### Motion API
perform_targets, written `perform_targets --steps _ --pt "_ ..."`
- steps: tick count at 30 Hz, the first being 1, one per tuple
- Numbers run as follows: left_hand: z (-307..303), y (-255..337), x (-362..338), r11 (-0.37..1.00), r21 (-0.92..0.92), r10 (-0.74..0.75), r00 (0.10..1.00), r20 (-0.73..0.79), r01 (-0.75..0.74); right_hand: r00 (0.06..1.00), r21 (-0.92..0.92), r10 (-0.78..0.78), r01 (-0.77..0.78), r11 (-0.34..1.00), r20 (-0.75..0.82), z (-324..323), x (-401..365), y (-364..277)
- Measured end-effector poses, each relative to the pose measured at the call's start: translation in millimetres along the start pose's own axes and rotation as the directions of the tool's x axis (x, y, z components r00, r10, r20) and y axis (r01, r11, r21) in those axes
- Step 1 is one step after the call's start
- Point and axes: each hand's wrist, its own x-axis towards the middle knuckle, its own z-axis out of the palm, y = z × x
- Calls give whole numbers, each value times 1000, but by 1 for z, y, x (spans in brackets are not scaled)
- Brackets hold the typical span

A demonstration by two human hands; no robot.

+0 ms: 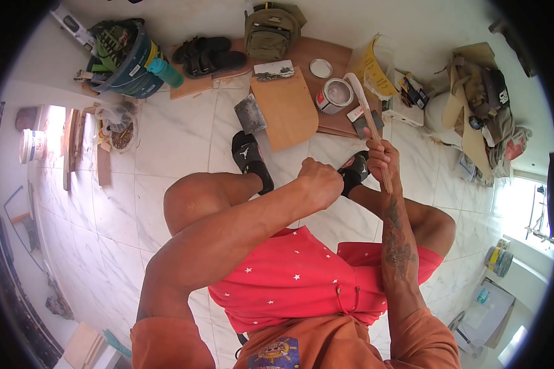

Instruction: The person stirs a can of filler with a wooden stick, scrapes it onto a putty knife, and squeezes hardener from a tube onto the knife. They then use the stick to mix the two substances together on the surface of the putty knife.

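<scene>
Orange shirt (pixel 326 341) and red shorts (pixel 301 277) fill the bottom of the frame, nearest to the lens. Above them, a little right of the centre, the right hand (pixel 385 161) has its grip closed around a thin wooden strip (pixel 369 120), which rises toward the upper right of the frame. The left hand (pixel 321 181) is just beside it, at the centre, clenched into a fist; whether something is inside, I cannot tell. I judge that the step in hand is working on the strip while the right hand steadies it, so the next move calls for a firm right grip. Further up, on the tiled floor (pixel 166 147), are an open tin (pixel 333 95) and a wooden board (pixel 287 107).
</scene>
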Motion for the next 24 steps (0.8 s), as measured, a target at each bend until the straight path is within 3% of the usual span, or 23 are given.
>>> perform_targets --steps 24 --pt "-17 -2 -4 999 -20 -43 997 64 44 996 -32 -5 2 999 -86 0 -3 -2"
